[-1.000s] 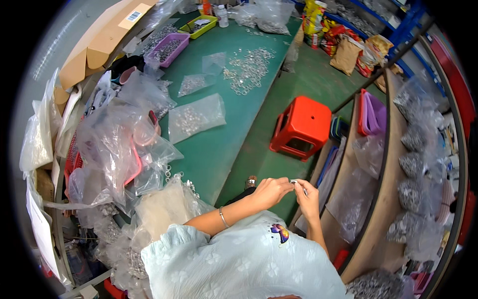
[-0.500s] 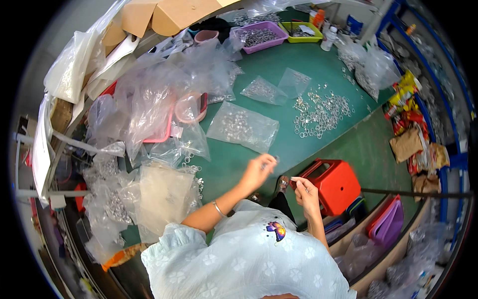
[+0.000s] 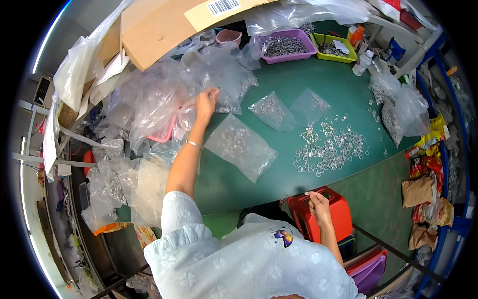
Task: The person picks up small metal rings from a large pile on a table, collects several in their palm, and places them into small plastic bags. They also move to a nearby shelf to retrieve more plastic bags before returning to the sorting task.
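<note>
My left hand (image 3: 206,103) reaches far forward, at the edge of a heap of clear plastic bags (image 3: 154,99). Its fingertips are drawn together, and whatever is between them is too small to make out. My right hand (image 3: 319,206) stays low over a red plastic stool (image 3: 336,219), closed in a pinch with a tiny pale tip showing at the fingers. On the green table (image 3: 224,184) lies a clear bag of small metal pieces (image 3: 241,145). Two smaller bags (image 3: 273,110) lie beyond it, beside a spread of loose metal rings (image 3: 331,152).
A purple basket (image 3: 289,59) and a yellow-green basket (image 3: 334,56) of metal parts stand at the back, near a white bottle (image 3: 363,63). Filled bags (image 3: 406,107) sit at the right corner. A cardboard box (image 3: 159,32) overhangs the far left.
My left hand has swung forward and left from near my body to the bag heap. My right hand has shifted slightly right and down, still pinched. The view has tilted and shifted.
</note>
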`<state>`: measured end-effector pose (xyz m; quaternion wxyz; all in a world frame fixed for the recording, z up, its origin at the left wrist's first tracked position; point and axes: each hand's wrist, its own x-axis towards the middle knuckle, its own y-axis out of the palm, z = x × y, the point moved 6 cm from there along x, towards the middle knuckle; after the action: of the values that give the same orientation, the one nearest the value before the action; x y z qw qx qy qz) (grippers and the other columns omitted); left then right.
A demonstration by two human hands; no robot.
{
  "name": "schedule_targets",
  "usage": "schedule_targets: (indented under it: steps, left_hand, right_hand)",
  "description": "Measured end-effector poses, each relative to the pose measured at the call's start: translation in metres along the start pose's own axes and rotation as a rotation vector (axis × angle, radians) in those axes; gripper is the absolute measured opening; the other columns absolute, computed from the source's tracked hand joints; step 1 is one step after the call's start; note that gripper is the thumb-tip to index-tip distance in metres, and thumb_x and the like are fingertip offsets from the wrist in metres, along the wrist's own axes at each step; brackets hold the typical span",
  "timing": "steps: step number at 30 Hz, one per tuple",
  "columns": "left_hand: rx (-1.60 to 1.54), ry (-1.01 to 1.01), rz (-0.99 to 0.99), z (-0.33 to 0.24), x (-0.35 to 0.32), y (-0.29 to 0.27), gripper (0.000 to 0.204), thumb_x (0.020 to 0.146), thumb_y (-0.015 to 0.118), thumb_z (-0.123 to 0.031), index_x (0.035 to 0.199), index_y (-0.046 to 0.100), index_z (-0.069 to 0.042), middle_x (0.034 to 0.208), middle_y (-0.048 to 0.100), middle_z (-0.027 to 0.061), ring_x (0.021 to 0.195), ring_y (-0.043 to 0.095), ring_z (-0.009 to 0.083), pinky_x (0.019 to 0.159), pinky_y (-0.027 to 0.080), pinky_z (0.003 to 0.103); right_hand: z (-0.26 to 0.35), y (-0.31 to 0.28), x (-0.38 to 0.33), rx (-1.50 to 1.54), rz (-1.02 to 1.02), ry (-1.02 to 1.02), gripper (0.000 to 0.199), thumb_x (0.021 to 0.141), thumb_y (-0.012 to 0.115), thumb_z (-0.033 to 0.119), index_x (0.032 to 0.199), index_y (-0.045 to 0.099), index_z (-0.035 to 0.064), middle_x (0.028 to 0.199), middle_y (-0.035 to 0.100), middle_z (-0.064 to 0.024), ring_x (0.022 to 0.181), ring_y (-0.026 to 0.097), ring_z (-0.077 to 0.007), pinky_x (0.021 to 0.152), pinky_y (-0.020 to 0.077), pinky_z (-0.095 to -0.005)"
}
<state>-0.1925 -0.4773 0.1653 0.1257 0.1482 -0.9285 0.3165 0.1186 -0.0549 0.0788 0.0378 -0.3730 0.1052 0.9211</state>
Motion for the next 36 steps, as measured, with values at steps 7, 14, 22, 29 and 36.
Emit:
schedule_targets:
  steps: [7, 14, 22, 29, 36]
  left_hand:
    - [0.187, -0.070, 0.234, 0.044, 0.070, 0.038, 0.014, 0.077, 0.064, -0.015, 0.084, 0.067, -0.003, 0.066, 0.064, 0.0136, 0.061, 0.063, 0.0244, 0.058, 0.048, 0.032]
    - [0.340, -0.278, 0.252, 0.113, 0.090, 0.036, 0.016, 0.071, 0.066, -0.020, 0.078, 0.070, -0.006, 0.072, 0.065, 0.0181, 0.071, 0.064, 0.0355, 0.066, 0.050, 0.040]
    - [0.325, -0.357, 0.294, 0.099, 0.092, 0.020, 0.019, 0.073, 0.066, -0.021, 0.077, 0.067, -0.002, 0.084, 0.066, 0.0204, 0.081, 0.064, 0.0355, 0.069, 0.050, 0.042]
    - [0.746, -0.241, 0.200, 0.106, 0.084, 0.012, 0.019, 0.072, 0.066, -0.021, 0.065, 0.066, -0.004, 0.082, 0.065, 0.0206, 0.080, 0.064, 0.0342, 0.070, 0.051, 0.043]
    - [0.326, -0.262, 0.496, 0.089, 0.067, 0.015, 0.010, 0.069, 0.067, -0.010, 0.072, 0.068, 0.000, 0.066, 0.065, 0.0159, 0.062, 0.065, 0.0258, 0.060, 0.051, 0.034]
  right_hand:
    - [-0.007, -0.015, 0.037, -0.053, -0.089, 0.095, 0.019, 0.093, 0.052, 0.021, 0.097, 0.062, 0.0054, 0.055, 0.042, 0.0044, 0.038, 0.028, -0.0033, 0.034, 0.0184, -0.0197]
    - [0.012, -0.013, 0.059, -0.063, -0.104, 0.114, 0.020, 0.093, 0.052, 0.022, 0.098, 0.062, 0.0057, 0.055, 0.040, 0.0046, 0.038, 0.027, -0.0036, 0.034, 0.0178, -0.0199]
    - [0.022, -0.009, 0.073, -0.135, -0.081, 0.114, 0.024, 0.091, 0.055, 0.027, 0.098, 0.062, 0.0055, 0.056, 0.042, 0.0047, 0.039, 0.031, -0.0033, 0.035, 0.0204, -0.0198]
    - [0.027, -0.005, 0.078, -0.190, -0.052, 0.119, 0.022, 0.092, 0.053, 0.024, 0.097, 0.062, 0.0039, 0.055, 0.043, 0.0035, 0.038, 0.030, -0.0045, 0.034, 0.0201, -0.0205]
    - [0.035, -0.023, 0.088, -0.203, -0.014, 0.130, 0.022, 0.092, 0.054, 0.024, 0.099, 0.061, 0.0036, 0.055, 0.044, 0.0031, 0.038, 0.030, -0.0044, 0.034, 0.0199, -0.0207]
